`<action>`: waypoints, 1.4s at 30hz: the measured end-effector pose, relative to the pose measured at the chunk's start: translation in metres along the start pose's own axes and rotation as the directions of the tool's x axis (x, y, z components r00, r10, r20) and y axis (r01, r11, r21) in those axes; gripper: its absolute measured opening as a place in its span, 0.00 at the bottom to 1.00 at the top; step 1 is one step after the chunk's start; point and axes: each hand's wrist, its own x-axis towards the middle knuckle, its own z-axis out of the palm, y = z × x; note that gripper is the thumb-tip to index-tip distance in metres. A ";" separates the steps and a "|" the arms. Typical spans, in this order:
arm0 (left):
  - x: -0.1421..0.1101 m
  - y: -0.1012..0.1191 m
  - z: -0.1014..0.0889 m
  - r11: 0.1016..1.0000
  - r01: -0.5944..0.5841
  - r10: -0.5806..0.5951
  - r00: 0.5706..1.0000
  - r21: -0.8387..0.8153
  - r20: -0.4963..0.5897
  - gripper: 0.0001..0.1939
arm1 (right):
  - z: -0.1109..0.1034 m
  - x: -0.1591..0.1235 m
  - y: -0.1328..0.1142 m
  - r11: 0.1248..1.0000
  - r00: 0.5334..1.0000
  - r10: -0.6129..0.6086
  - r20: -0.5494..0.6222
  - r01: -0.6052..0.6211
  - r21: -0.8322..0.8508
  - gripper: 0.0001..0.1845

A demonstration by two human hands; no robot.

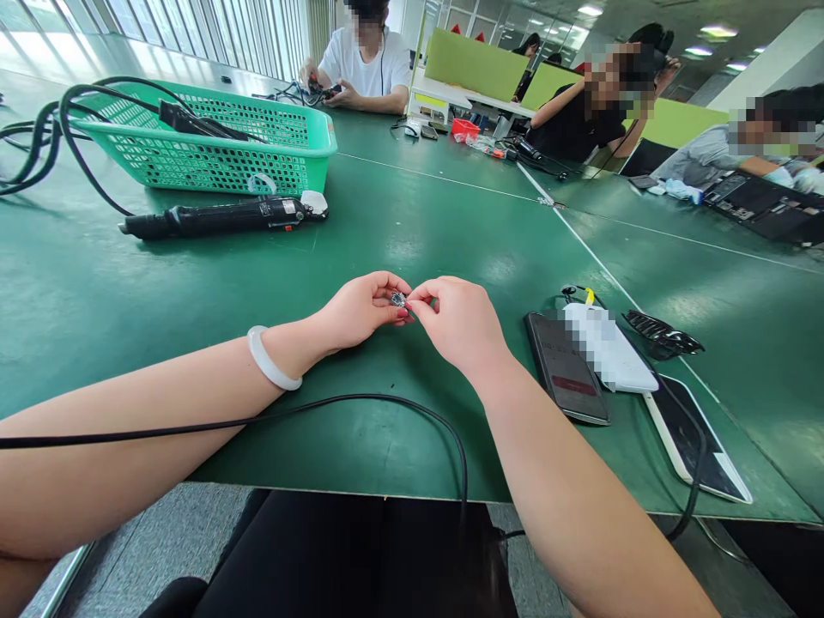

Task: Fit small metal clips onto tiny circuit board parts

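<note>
Just above the green table, my left hand (365, 311) is closed on a small silvery metal part (398, 299). My right hand (454, 319) meets it from the right, thumb and forefinger pinched together at the edge of the same part. The part is too small to name, and fingers cover some of it. A white bangle (274, 359) circles my left wrist. Ahead and to the left of my hands lies a black electric screwdriver (219, 218) on its side.
A green plastic basket (212, 159) with black cables stands at the back left. To my right lie a dark phone (566, 369), a white power bank (611, 348) and a white-edged phone (699, 438). A black cable (386, 397) crosses the table's front. Several people sit across the table.
</note>
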 end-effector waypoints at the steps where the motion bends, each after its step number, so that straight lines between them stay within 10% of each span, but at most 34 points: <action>1: 0.000 0.000 0.000 1.000 -0.001 0.001 1.000 0.003 0.004 0.10 | 0.000 0.000 0.000 1.000 1.000 -0.003 -0.003 0.003 0.001 0.08; 42: 0.001 -0.002 -0.005 0.981 0.103 -0.102 0.995 -0.166 0.012 0.12 | -0.002 0.005 0.017 0.996 0.996 -0.070 0.063 0.066 0.061 0.07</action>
